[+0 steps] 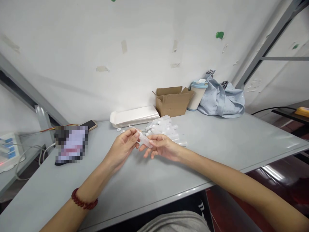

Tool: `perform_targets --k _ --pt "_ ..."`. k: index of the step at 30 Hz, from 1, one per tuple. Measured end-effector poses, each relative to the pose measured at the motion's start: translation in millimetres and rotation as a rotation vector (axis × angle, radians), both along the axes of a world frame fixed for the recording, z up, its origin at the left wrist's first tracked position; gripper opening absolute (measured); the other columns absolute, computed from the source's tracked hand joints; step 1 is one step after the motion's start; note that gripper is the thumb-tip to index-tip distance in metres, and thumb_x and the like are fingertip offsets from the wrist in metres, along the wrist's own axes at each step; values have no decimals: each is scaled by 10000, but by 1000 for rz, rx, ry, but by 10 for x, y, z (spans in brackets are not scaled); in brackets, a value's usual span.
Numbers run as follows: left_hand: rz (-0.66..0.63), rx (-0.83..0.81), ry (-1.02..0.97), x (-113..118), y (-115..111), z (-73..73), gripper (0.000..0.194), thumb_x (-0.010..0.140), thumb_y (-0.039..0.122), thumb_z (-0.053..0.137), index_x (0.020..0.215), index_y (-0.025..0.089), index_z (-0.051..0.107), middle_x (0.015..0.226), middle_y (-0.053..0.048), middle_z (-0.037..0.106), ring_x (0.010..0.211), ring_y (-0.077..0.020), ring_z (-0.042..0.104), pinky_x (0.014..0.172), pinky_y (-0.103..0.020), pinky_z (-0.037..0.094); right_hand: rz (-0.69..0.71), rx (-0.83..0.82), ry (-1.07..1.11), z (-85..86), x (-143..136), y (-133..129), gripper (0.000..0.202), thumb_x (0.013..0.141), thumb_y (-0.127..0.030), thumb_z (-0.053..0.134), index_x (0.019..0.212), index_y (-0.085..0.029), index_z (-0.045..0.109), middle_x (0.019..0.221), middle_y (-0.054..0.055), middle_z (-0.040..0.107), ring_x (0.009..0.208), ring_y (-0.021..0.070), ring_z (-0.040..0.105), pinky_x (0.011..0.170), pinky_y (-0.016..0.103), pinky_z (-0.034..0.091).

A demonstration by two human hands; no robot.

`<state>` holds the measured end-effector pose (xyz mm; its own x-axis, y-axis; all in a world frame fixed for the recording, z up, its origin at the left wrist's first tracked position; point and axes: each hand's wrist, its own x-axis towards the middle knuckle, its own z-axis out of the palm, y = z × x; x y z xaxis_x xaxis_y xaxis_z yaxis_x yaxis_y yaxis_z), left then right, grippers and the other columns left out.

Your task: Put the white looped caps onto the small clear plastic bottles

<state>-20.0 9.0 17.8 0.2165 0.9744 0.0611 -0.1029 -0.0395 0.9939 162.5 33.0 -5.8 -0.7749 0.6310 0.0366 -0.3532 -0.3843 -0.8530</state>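
Between my two hands, above the table, is a small translucent white plastic tube (144,140), tilted down toward the right. My left hand (127,141) pinches its upper left end with thumb and fingers, where a thin pale strip sticks out. The lower right end is gripped by my right hand (162,146) between thumb and forefinger, its other fingers loosely spread. Just behind the hands lies a pile of similar translucent tubes (166,127), with small metallic bits at its left edge. A small white piece (118,129) rests left of the pile.
A flat white box (135,116) and an opened cardboard box (172,102) stand along the wall. A lidded cup (196,96) and a light blue bag (220,100) are at the back right. At left are a phone (91,125), a blurred-out device (72,145) and a power strip (11,149) with cables.
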Motion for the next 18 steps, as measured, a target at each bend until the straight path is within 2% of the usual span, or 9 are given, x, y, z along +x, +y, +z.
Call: perform_targets --k 5,10,15,18 --pt "110 108 223 -69 19 -4 245 811 410 611 883 176 621 751 13 530 644 -99 470 633 -233 398 10 -28 21 -21 4 12 272 798 -320 680 910 -75 643 862 94 683 695 148 685 554 184 513" --pt "99 137 287 -100 16 18 290 821 438 568 929 173 621 762 -3 558 664 -123 510 653 -262 426 -10 -39 39 -12 5 14 276 795 -326 681 893 -73 637 840 86 675 683 142 680 548 182 517" --pt "210 202 443 -29 -30 96 251 801 420 564 854 179 607 785 -12 602 663 -134 539 633 -260 448 -51 -20 26 12 6 4 284 813 -330 658 978 -117 569 868 88 677 706 154 682 563 199 511" --pt "233 245 473 36 -58 103 227 798 400 561 841 181 599 789 -12 613 685 -139 554 659 -265 460 -68 65 -36 45 8 -21 344 811 -360 655 1039 -159 494 875 95 687 679 162 674 553 227 498"
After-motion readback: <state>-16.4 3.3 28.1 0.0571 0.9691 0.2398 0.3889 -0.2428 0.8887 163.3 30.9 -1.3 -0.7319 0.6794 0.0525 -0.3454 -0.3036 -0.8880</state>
